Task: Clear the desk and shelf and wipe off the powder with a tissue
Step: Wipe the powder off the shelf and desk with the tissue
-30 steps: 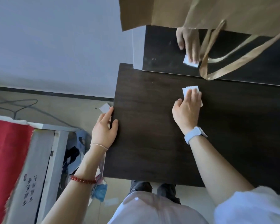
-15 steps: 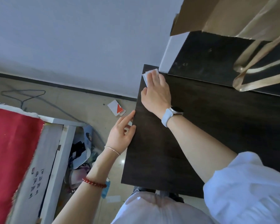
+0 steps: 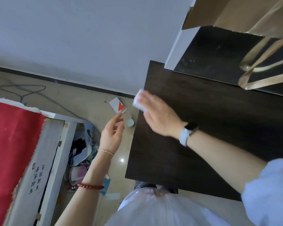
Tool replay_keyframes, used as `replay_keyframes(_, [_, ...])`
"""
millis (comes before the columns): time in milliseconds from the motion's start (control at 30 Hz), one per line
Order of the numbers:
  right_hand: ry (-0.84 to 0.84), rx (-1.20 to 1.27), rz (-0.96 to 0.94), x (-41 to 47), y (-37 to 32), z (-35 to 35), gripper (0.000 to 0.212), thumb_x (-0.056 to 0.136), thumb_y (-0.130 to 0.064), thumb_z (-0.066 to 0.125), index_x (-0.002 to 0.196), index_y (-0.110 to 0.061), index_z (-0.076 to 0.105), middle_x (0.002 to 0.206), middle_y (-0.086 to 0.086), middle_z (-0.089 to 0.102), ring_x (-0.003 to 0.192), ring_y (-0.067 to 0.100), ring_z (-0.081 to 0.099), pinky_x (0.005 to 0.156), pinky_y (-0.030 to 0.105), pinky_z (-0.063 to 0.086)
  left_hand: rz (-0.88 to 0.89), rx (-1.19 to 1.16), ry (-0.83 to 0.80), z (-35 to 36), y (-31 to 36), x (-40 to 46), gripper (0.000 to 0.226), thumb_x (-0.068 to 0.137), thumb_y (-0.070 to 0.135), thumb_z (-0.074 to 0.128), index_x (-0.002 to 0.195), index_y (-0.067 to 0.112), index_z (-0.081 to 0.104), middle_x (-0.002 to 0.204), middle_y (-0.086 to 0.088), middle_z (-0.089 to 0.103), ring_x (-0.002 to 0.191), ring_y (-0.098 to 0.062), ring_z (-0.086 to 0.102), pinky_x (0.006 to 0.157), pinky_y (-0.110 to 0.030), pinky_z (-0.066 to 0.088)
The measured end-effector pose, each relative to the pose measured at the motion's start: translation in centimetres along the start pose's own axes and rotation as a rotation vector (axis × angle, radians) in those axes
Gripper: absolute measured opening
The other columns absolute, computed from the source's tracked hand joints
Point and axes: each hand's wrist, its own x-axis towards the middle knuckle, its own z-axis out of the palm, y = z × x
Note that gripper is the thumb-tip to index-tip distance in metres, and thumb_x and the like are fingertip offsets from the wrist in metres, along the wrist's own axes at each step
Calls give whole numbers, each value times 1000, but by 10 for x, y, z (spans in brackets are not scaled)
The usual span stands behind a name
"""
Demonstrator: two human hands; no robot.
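The dark wooden desk [image 3: 203, 144] fills the right half of the view. My right hand [image 3: 160, 116], blurred by motion, presses a folded white tissue [image 3: 138, 101] flat at the desk's left edge, the tissue partly past the edge. My left hand [image 3: 112, 134] hovers off the desk's left side over the floor, fingers relaxed and holding nothing. A glossy black shelf [image 3: 219, 53] with a white side panel stands at the back of the desk.
A brown paper bag [image 3: 245, 15] with long handles hangs over the shelf at the top right. On the floor lie a white and red card [image 3: 118, 106], a small round lid [image 3: 129, 123] and clutter. A red cloth [image 3: 10, 141] covers a white frame at left.
My right hand slid the tissue from the desk's back left corner down along the left edge. My left hand lifted off the desk edge and now hangs over the floor.
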Motion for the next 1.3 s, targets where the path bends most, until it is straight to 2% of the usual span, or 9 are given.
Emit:
replay_keyframes(100, [-160, 29, -144, -62, -44, 27, 46, 86, -15, 38, 130, -6, 46, 144, 15, 38, 137, 22, 22, 114, 27, 8, -30, 31, 31, -12, -2, 3, 35, 93, 14, 46, 129, 13, 46, 116, -4, 57, 95, -23, 59, 85, -32, 47])
replay_keyframes(200, [-220, -82, -268, -99, -48, 36, 48, 89, -22, 37, 135, -7, 42, 145, 11, 36, 137, 21, 26, 114, 32, 15, 5, 87, -55, -13, 3, -3, 37, 93, 16, 46, 130, 13, 45, 118, -4, 56, 99, -24, 59, 89, -33, 46])
replay_keyframes(333, [-69, -127, 97, -81, -8, 15, 52, 92, -24, 26, 139, -3, 31, 148, 15, 28, 138, 27, 23, 113, 43, 22, 33, 139, -202, -1, 12, -21, 36, 94, 17, 44, 130, 16, 46, 122, -5, 56, 106, -21, 56, 95, -31, 43])
replay_keyframes(433, [2, -91, 308, -61, -11, 13, 53, 93, -24, 25, 142, -4, 23, 152, 16, 18, 141, 28, 13, 116, 44, 15, -12, 95, -180, 8, 9, -33, 35, 95, 16, 42, 129, 15, 47, 125, -8, 56, 109, -22, 56, 97, -33, 43])
replay_keyframes(633, [-45, -95, -6, -118, -86, 65, 48, 90, -25, 33, 134, -9, 42, 144, 12, 38, 136, 28, 28, 114, 42, 18, -84, 70, -1, -5, -1, -53, 35, 95, 16, 43, 129, 11, 47, 127, -12, 54, 105, -25, 57, 92, -36, 45])
replay_keyframes(800, [-55, -210, -21, -175, -80, 72, 48, 91, -27, 28, 135, -12, 40, 145, 9, 39, 136, 25, 31, 111, 38, 17, -2, 304, 44, 29, 9, -85, 43, 95, 16, 42, 137, 10, 37, 137, -14, 43, 122, -27, 45, 99, -32, 34])
replay_keyframes(1000, [124, -126, 373, -284, -35, 54, 47, 92, -22, 31, 137, -8, 37, 147, 13, 33, 137, 28, 25, 113, 40, 17, 72, 794, 129, 102, 12, -133, 61, 92, 33, 43, 145, 21, 17, 155, -11, 5, 142, -31, -2, 111, -54, -1])
replay_keyframes(1167, [336, -143, 881, -374, 19, 32, 50, 92, -22, 27, 138, -4, 32, 147, 22, 28, 137, 37, 22, 110, 49, 17, 65, 896, 151, 124, 8, -143, 56, 93, 37, 34, 145, 26, 15, 156, -8, 6, 142, -27, -2, 111, -55, -6])
replay_keyframes(1300, [542, -33, 1229, -360, 23, 24, 52, 89, -20, 30, 135, 2, 35, 144, 29, 29, 133, 47, 24, 107, 61, 22, 43, 892, 158, 123, 11, -143, 55, 93, 38, 33, 144, 28, 16, 156, -5, 5, 143, -25, -3, 113, -52, -5])
